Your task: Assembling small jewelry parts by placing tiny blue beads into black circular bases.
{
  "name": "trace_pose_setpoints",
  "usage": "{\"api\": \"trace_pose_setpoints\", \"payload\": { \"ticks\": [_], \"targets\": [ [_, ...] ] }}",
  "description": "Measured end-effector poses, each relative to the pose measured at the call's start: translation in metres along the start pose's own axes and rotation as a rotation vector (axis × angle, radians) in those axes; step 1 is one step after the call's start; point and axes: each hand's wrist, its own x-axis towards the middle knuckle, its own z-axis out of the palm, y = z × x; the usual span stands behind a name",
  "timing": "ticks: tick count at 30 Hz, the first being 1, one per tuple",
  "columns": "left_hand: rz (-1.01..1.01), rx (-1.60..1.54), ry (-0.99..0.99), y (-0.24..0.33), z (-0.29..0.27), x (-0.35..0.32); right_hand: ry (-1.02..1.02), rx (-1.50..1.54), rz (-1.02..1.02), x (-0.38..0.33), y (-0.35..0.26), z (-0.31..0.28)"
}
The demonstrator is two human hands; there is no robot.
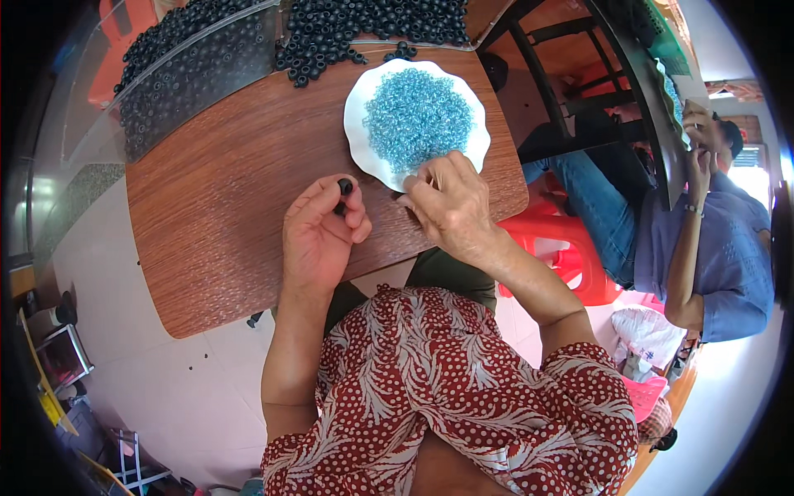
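Observation:
My left hand (321, 236) is raised over the wooden table, palm up. Its fingertips pinch a small round black hollow piece (345, 187), and a second dark bit shows just below it among the curled fingers. To the right, my right hand (451, 202) is closed at the near rim of a white scalloped plate (356, 136). Its thumb and fingers are bunched together, and whatever is between them is hidden. Many tiny clear blue bead-like pieces (418, 116) are heaped on the plate.
Black hollow pieces (372, 21) pile up at the table's far edge, more in a clear bin (198, 83) at far left. The brown tabletop (223, 190) has rounded corners. A red stool (571, 248) and a seated person in blue (703, 240) are at right.

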Motion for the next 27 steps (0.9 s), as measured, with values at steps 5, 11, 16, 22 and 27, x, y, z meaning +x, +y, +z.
{"api": "trace_pose_setpoints", "payload": {
  "ticks": [5, 11, 16, 22, 27],
  "targets": [
    [0.002, -0.009, -0.008, -0.001, -0.002, 0.000, -0.003, 0.014, 0.044, 0.003, -0.004, -0.002],
    [0.003, -0.001, -0.004, 0.000, -0.003, 0.000, 0.018, 0.059, 0.121, 0.007, -0.006, -0.002],
    [0.002, -0.008, -0.018, -0.001, -0.004, 0.001, 0.034, 0.022, 0.052, 0.005, -0.006, 0.006],
    [0.005, -0.006, -0.030, -0.001, -0.005, 0.001, 0.063, -0.059, -0.032, 0.001, -0.006, 0.014],
    [0.006, -0.025, -0.014, 0.000, -0.001, 0.000, 0.094, -0.006, -0.037, -0.001, -0.007, 0.014]
  ]
}}
